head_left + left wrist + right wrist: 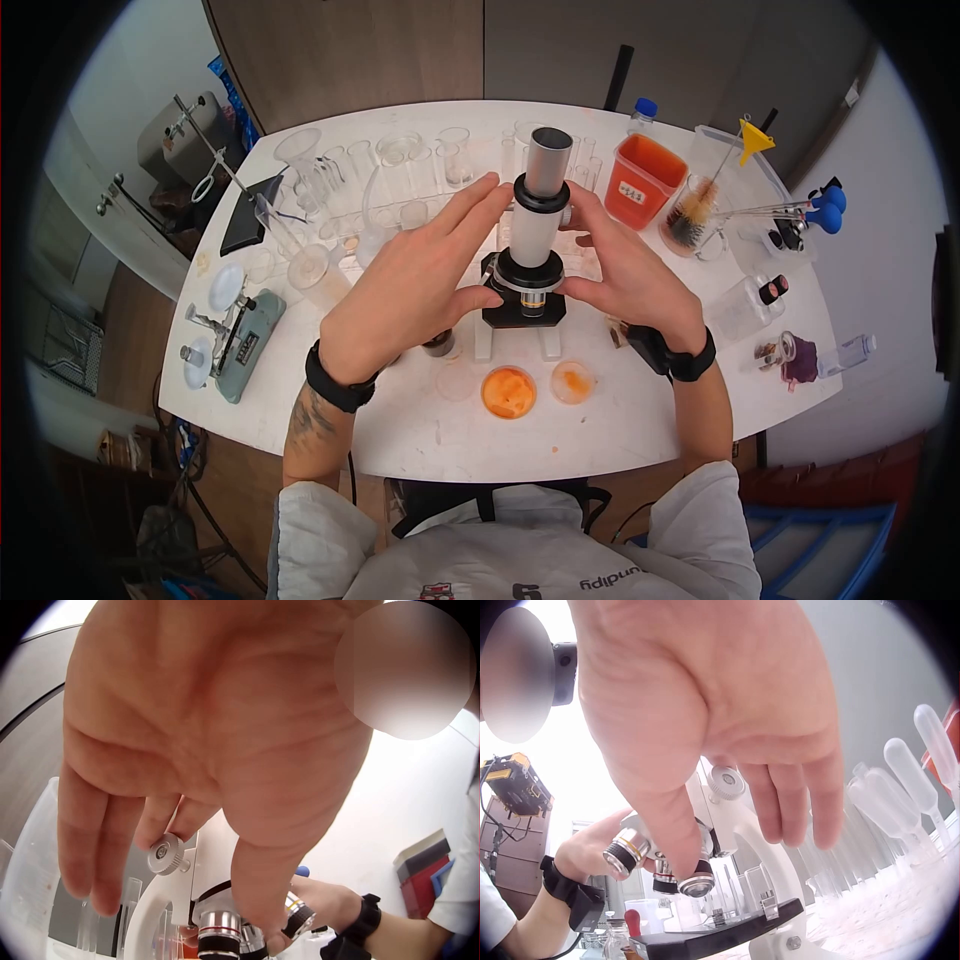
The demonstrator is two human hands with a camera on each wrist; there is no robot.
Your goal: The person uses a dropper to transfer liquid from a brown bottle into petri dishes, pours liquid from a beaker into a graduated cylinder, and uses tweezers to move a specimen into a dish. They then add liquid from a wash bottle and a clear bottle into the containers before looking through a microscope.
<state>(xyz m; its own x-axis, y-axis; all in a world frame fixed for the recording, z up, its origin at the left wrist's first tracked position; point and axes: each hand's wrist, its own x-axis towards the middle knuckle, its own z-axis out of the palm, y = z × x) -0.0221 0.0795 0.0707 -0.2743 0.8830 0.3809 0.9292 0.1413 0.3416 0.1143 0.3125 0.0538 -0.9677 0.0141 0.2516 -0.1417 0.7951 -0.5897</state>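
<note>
A white microscope (532, 235) with a silver eyepiece tube stands upright in the middle of the white table. My left hand (430, 265) flanks it with fingers extended, its thumb at the rotating nosepiece (530, 268). On the other side my right hand (640, 265) mirrors this, fingers mostly straight and thumb beside the objective lenses (626, 851). In the left wrist view, two fingers are behind a focus knob (165, 855). The black stage (727, 930) lies below the lenses. Two petri dishes with orange contents, one larger (509, 392) and one smaller (573, 382), lie in front.
A green balance (250, 345) stands at left. Glass beakers (455, 160) and test tubes crowd the back. At right are a red container (645, 180), a jar of brushes (690, 215) and a clear bottle (745, 305). Plastic pipettes (911, 772) show beside the right hand.
</note>
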